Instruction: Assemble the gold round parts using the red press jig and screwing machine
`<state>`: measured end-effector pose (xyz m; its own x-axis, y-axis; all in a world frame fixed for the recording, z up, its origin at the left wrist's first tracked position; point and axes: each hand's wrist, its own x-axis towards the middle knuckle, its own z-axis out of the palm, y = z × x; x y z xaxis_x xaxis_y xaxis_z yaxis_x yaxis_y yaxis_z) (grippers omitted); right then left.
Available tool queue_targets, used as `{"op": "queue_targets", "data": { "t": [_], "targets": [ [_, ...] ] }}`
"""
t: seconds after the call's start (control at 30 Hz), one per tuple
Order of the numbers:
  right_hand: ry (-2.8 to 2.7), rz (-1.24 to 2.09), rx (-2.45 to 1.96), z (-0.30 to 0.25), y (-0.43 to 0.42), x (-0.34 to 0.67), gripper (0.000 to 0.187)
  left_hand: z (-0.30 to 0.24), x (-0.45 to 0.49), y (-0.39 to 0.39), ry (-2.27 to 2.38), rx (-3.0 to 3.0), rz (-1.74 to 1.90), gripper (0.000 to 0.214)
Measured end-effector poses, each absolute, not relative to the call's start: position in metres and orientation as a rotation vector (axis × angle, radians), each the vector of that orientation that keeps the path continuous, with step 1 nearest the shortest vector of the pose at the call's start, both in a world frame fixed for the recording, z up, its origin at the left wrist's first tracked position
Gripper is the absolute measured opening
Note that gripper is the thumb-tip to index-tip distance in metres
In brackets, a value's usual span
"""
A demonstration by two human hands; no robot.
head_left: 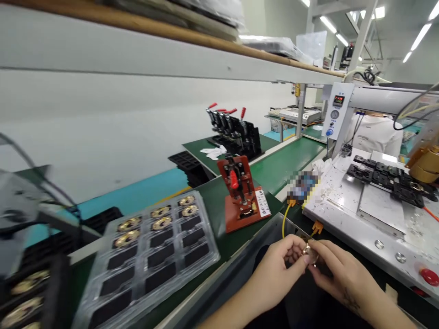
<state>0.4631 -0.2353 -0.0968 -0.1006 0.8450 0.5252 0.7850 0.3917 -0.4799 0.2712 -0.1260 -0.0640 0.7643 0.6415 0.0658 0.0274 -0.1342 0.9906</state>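
Note:
In front of my body, low in the head view, both hands meet at a small round gold-coloured metal part (311,256) with a shiny face. My left hand (279,269) pinches it from the left, with the thumb along its near edge. From the other side, the fingers of my right hand (341,272) close on it too. The fingertips cover some of its rim. To the left, a clear plastic tray (210,230) carries several gold ring-shaped parts (162,211) in its far pockets; black pads show in the nearer pockets.
A red toggle-clamp fixture (240,183) stands beyond my hands. On the right is a machine bed (329,219) with black fixtures and a red button (429,276). A shelf (171,64) crosses overhead. A person in white (375,132) is behind the machine. Black trays (61,278) lie left.

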Motion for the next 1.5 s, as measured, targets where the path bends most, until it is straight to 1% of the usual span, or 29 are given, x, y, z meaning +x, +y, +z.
{"op": "queue_targets", "data": {
  "t": [0.07, 0.1, 0.17, 0.2, 0.23, 0.27, 0.37, 0.4, 0.47, 0.57, 0.67, 0.7, 0.73, 0.8, 0.87, 1.0, 1.07, 1.13, 1.23, 1.3, 1.37, 1.43, 1.5],
  "targets": [
    [-1.870, 0.069, -1.363, -0.093, -0.226, 0.463, 0.061, -0.038, 0.257, -0.109, 0.540, 1.846, 0.743, 0.021],
    [-1.839, 0.074, -1.349, -0.090, -0.221, 0.462, 0.059, -0.023, 0.249, -0.097, 0.545, 1.965, 0.897, 0.023],
    [-1.753, 0.102, -1.336, -0.083, -0.212, 0.460, 0.051, 0.006, 0.233, -0.066, 0.530, 2.197, 1.265, 0.012],
    [-1.710, 0.116, -1.336, -0.079, -0.208, 0.458, 0.046, 0.018, 0.227, -0.049, 0.481, 2.299, 1.399, 0.010],
    [-1.678, 0.132, -1.334, -0.076, -0.204, 0.457, 0.042, 0.026, 0.222, -0.031, 0.421, 2.404, 1.427, 0.016],
    [-1.660, 0.154, -1.334, -0.074, -0.201, 0.455, 0.039, 0.031, 0.219, -0.015, 0.371, 2.514, 1.373, 0.023],
    [-1.659, 0.193, -1.345, -0.074, -0.192, 0.453, 0.035, 0.030, 0.219, 0.020, 0.293, 2.762, 1.009, 0.045],
    [-1.653, 0.182, -1.351, -0.077, -0.188, 0.453, 0.035, 0.029, 0.220, 0.025, 0.286, 2.786, 0.940, 0.050],
    [-1.643, 0.148, -1.358, -0.083, -0.178, 0.452, 0.035, 0.031, 0.225, 0.028, 0.308, 2.740, 0.968, 0.055],
    [-1.659, 0.187, -1.360, -0.090, -0.153, 0.450, 0.034, 0.056, 0.231, 0.033, 0.445, 2.478, 1.249, 0.053],
    [-1.681, 0.288, -1.378, -0.096, -0.122, 0.446, 0.034, 0.089, 0.228, 0.061, 0.557, 2.140, 1.427, 0.035],
    [-1.689, 0.316, -1.375, -0.099, -0.112, 0.445, 0.034, 0.095, 0.222, 0.074, 0.624, 2.056, 1.437, 0.029],
    [-1.694, 0.337, -1.370, -0.103, -0.104, 0.444, 0.033, 0.098, 0.213, 0.087, 0.724, 1.999, 1.419, 0.028],
    [-1.699, 0.348, -1.359, -0.113, -0.090, 0.443, 0.033, 0.087, 0.189, 0.108, 1.000, 1.946, 1.331, 0.033],
    [-1.714, 0.333, -1.358, -0.123, -0.080, 0.440, 0.032, 0.059, 0.165, 0.113, 1.175, 1.960, 1.152, 0.035],
    [-1.762, 0.322, -1.345, -0.134, -0.053, 0.427, 0.027, -0.023, 0.148, 0.087, 1.166, 2.025, 0.592, 0.020],
    [-1.791, 0.336, -1.329, -0.137, -0.033, 0.418, 0.023, -0.061, 0.158, 0.072, 1.129, 2.034, 0.414, 0.016],
    [-1.810, 0.352, -1.323, -0.139, -0.014, 0.411, 0.021, -0.089, 0.174, 0.063, 1.127, 2.054, 0.354, 0.012],
    [-1.814, 0.371, -1.326, -0.147, 0.008, 0.408, 0.018, -0.113, 0.195, 0.065, 1.141, 2.122, 0.382, 0.013],
    [-1.818, 0.388, -1.328, -0.155, 0.014, 0.410, 0.016, -0.122, 0.204, 0.069, 1.151, 2.157, 0.411, 0.012],
    [-1.830, 0.408, -1.331, -0.162, 0.016, 0.412, 0.014, -0.126, 0.208, 0.073, 1.163, 2.167, 0.424, 0.018],
    [-1.850, 0.432, -1.336, -0.168, 0.018, 0.413, 0.014, -0.127, 0.207, 0.074, 1.168, 2.157, 0.435, 0.023],
    [-1.883, 0.459, -1.336, -0.173, 0.022, 0.411, 0.015, -0.122, 0.200, 0.073, 1.167, 2.132, 0.453, 0.022]
  ]
}}
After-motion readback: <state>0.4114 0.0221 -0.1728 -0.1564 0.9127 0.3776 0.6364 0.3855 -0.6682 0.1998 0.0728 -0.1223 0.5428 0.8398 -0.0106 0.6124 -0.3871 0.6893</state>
